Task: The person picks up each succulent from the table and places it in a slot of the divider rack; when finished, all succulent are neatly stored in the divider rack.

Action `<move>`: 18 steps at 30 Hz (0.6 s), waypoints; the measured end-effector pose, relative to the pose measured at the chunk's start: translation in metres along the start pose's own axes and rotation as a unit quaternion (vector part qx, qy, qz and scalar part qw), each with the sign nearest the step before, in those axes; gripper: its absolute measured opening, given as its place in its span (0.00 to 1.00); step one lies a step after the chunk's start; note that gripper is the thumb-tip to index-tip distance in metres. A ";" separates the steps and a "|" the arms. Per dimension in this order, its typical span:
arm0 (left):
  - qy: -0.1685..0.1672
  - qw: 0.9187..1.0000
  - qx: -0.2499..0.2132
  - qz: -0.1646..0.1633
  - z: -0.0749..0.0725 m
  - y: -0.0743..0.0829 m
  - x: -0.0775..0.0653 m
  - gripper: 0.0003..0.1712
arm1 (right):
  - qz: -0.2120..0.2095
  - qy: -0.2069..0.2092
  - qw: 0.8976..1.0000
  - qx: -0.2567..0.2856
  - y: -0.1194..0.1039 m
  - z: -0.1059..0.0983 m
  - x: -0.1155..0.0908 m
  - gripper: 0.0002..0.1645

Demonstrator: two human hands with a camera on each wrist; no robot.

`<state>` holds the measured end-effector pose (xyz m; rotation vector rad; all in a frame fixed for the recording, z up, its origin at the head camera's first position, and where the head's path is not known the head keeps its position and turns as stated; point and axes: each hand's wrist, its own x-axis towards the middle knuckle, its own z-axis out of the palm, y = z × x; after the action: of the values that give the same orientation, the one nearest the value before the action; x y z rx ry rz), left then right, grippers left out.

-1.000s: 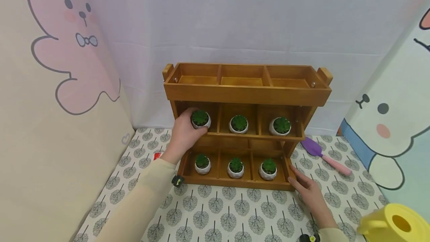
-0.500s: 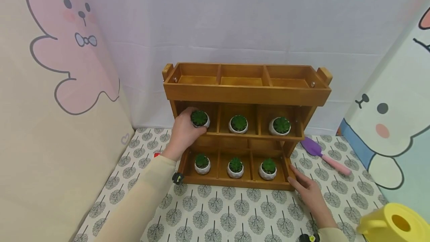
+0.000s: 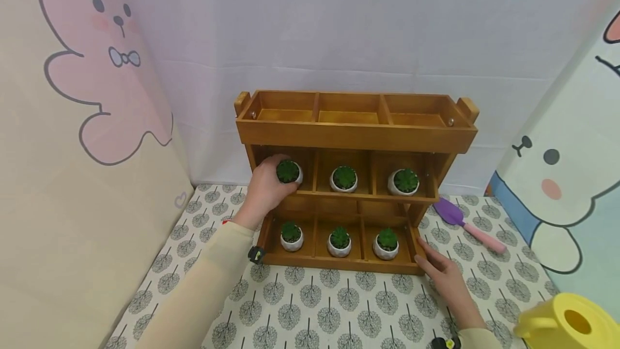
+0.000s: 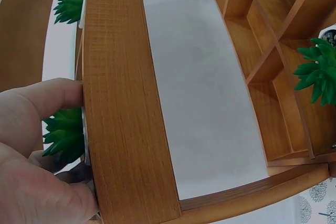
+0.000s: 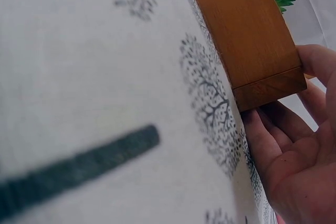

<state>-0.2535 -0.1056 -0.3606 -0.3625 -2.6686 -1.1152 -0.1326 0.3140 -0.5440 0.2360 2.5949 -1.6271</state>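
My left hand (image 3: 267, 189) holds a small potted succulent (image 3: 289, 172) in a white pot, in the left compartment of the middle tier of a brown wooden shelf (image 3: 356, 137). In the left wrist view its green leaves (image 4: 65, 134) show between thumb and fingers, while the shelf's front board (image 4: 123, 98) hides most of the pot. Down at the lower right front corner, my right hand (image 3: 445, 280) grips the shelf's bottom tier. Its fingertips (image 5: 257, 132) press on the corner's end in the right wrist view. Two more succulents (image 3: 344, 179) share the middle tier.
Three potted succulents (image 3: 340, 242) stand in the bottom tier, one per compartment. A purple trowel with a pink handle (image 3: 484, 238) lies right of the shelf. At the front right is a yellow watering can (image 3: 566, 321). The tree-print cloth (image 3: 329, 306) covers the table; curtains surround it.
Hardly anything differs. The left hand keeps its hold on the potted succulent, which has shifted very slightly in the compartment; the right hand stays at the shelf corner.
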 end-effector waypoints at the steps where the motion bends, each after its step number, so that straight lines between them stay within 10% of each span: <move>1: -0.001 1.000 0.001 0.000 0.000 0.000 0.000 0.35 | 0.000 0.000 1.000 -0.001 0.000 0.000 0.000 0.40; 18: -0.006 1.000 -0.014 0.014 0.001 0.000 -0.004 0.35 | -0.013 0.001 0.999 -0.029 -0.001 -0.004 0.002 0.40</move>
<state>-0.2501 -0.1056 -0.3626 -0.4120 -2.6514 -1.1475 -0.1348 0.3173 -0.5413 0.2006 2.6537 -1.5582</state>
